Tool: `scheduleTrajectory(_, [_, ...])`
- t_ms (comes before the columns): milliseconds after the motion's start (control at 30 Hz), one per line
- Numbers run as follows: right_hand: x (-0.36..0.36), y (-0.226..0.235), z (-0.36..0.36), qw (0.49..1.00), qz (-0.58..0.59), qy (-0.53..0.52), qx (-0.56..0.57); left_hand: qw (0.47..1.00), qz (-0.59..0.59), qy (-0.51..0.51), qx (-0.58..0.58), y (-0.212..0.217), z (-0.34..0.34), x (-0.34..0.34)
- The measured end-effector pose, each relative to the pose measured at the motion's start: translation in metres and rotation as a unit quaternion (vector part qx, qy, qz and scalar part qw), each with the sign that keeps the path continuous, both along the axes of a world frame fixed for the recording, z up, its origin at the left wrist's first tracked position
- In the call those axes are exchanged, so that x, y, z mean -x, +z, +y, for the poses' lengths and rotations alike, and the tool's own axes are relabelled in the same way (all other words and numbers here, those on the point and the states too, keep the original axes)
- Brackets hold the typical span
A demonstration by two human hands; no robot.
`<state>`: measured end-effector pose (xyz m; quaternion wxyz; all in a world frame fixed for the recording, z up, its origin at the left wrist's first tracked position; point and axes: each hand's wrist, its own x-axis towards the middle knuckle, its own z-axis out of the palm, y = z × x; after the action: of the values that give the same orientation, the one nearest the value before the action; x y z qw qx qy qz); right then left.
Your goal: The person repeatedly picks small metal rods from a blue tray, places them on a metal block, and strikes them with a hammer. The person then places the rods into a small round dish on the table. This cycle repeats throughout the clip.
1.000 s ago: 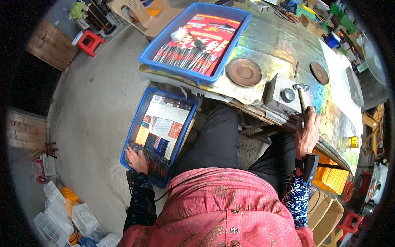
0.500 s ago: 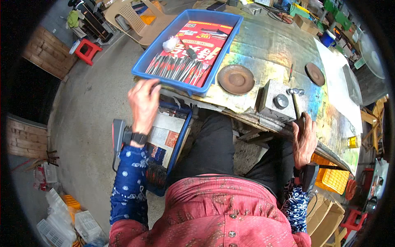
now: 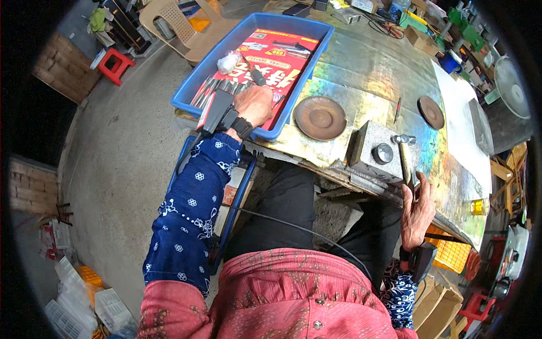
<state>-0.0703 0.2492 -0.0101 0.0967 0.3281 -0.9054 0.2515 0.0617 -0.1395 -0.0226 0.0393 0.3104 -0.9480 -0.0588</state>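
Observation:
My left hand (image 3: 255,105) reaches over the near edge of a blue plastic tray (image 3: 189,70). It is lowered onto a row of thin dark metal strips (image 3: 227,86); its fingers are bent down and hidden beneath the back of the hand. A clear plastic bundle (image 3: 228,62) and a dark-handled tool (image 3: 258,77) lie just beyond, on red printed paper (image 3: 285,56). At the table's front edge, my right hand (image 3: 416,212) has thumb and fingers closed around the handle end of a small hammer (image 3: 404,151). The hammer's head rests by a grey metal block (image 3: 364,138) bearing a round dark piece (image 3: 383,153).
Two brown round dishes, one nearer (image 3: 320,117) and one farther right (image 3: 431,112), lie on the stained table (image 3: 361,68). Between them is a thin pen-like tool (image 3: 398,110). A yellow jar (image 3: 479,207) stands near the right edge. Another blue tray (image 3: 240,195) sits below, left of my legs.
My left hand has moved right and forward from outside the blue tray's near corner to the metal strips inside. My right hand stays by the hammer handle; the view has shifted slightly.

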Motion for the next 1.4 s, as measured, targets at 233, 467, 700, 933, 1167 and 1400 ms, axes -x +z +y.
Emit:
scheduleTrajectory(233, [0.001,-0.001,0.0,1.0,-0.006,-0.006,-0.022,0.999,0.001,0.007,-0.044,-0.001,-0.001,0.011])
scheduleTrajectory(467, [0.002,0.002,-0.005,0.999,0.006,0.021,-0.031,0.998,-0.03,-0.029,-0.043,0.004,0.004,0.011])
scheduleTrajectory(700, [0.001,0.005,-0.008,0.999,-0.011,0.02,-0.045,0.997,0.029,-0.051,-0.056,0.007,-0.001,0.003])
scheduleTrajectory(933, [0.001,0.009,-0.008,0.998,0.005,0.013,-0.066,0.998,0.016,-0.033,-0.054,0.011,-0.003,-0.001])
scheduleTrajectory(1167, [0.012,0.017,-0.001,0.983,-0.168,-0.047,0.055,0.981,0.17,0.08,-0.052,-0.017,-0.02,0.003])
scheduleTrajectory(1400, [0.039,0.016,0.022,0.997,0.045,-0.054,-0.032,0.967,0.254,-0.027,-0.018,-0.018,-0.032,-0.003])
